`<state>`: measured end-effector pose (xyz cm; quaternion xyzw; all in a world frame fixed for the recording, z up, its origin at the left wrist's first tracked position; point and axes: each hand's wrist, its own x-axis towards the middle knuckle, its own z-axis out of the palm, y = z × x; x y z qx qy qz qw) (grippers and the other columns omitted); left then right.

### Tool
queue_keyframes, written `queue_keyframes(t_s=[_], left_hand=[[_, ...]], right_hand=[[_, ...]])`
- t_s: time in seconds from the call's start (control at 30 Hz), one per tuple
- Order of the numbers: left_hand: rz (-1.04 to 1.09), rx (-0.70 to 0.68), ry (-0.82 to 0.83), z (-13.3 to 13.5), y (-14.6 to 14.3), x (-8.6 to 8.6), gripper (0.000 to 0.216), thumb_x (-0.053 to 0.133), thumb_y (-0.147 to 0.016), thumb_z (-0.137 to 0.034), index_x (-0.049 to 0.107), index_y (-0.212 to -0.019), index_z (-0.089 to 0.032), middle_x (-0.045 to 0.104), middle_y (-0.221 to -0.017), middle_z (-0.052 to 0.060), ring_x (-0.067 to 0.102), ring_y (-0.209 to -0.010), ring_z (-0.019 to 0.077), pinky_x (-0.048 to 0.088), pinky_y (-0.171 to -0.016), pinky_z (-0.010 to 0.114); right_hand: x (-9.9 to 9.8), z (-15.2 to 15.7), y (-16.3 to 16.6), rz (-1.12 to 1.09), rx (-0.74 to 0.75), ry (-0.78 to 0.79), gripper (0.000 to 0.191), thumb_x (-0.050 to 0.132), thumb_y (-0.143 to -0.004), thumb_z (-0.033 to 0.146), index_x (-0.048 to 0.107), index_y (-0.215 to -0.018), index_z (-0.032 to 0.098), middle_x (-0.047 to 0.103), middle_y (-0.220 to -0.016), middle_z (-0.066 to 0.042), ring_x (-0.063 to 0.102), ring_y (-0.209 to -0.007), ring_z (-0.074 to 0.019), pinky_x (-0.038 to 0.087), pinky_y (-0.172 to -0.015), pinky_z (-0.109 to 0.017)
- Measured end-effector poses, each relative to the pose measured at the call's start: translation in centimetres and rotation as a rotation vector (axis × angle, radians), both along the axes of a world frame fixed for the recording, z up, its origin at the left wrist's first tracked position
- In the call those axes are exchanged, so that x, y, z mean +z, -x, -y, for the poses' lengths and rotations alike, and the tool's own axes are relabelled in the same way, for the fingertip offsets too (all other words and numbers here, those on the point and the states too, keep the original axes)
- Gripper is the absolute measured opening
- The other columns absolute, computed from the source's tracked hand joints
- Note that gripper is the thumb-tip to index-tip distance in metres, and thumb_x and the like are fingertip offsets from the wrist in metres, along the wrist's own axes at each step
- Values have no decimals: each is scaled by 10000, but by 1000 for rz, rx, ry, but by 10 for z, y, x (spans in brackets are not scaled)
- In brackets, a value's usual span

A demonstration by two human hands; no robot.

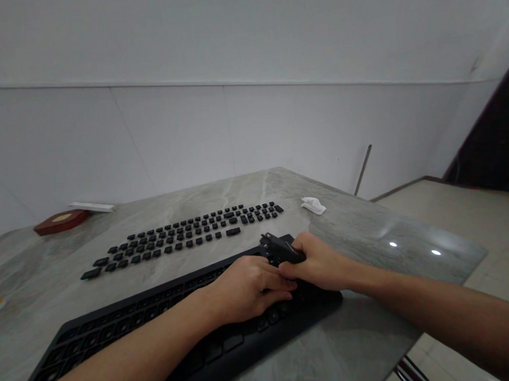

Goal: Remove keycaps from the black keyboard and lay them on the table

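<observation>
A black keyboard (129, 328) lies slantwise on the grey marble table (368, 236), most of its keycaps gone. Several loose black keycaps (184, 234) lie in rows on the table behind it. My right hand (322, 263) is closed around a small black tool (281, 249) at the keyboard's right end. My left hand (246, 287) rests on the keyboard beside it, fingers curled and pressed against the right hand; what is under them is hidden.
A crumpled white tissue (314, 205) lies at the back right of the table. A red-brown flat object (61, 221) and a white strip (92, 207) sit at the back left by the wall. The table's right edge drops to the floor.
</observation>
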<state>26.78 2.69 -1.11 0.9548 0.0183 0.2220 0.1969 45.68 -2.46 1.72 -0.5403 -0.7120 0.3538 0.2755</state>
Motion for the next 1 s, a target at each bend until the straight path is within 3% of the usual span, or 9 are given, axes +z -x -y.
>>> queue_keyframes(t_s=[0.2, 0.37, 0.63, 1.0], left_hand=[[0, -2, -26, 1, 0, 1, 158, 631, -915, -140, 709, -778, -122, 752, -813, 61, 703, -733, 170, 525, -694, 247], [35, -46, -19, 2, -2, 3, 238, 529, -973, -124, 713, -822, -126, 760, -847, 71, 706, -773, 160, 527, -754, 243], [32, -50, -7, 2, -1, 5, 135, 610, -944, -154, 735, -892, -149, 773, -897, 50, 706, -800, 161, 531, -768, 237], [-24, -32, 2, 4, -1, 9, 189, 565, -982, -207, 746, -934, -183, 778, -932, 43, 715, -815, 161, 535, -797, 264]], right_hand=[[-9, -2, -9, 176, 339, -500, 271, 557, -687, 192, 402, -465, 175, 323, -441, 66, 271, -417, -60, 205, -431, -223], [-12, -8, -15, 212, 486, -831, 285, 525, -760, 200, 415, -497, 196, 382, -408, 57, 319, -387, -85, 236, -444, -262], [-10, -7, -18, 291, 578, -934, 203, 539, -759, 179, 485, -567, 213, 461, -417, 51, 391, -380, -112, 233, -446, -298], [-10, -2, -19, 401, 665, -834, 90, 563, -708, 177, 544, -643, 236, 516, -475, 36, 406, -427, -132, 215, -499, -312]])
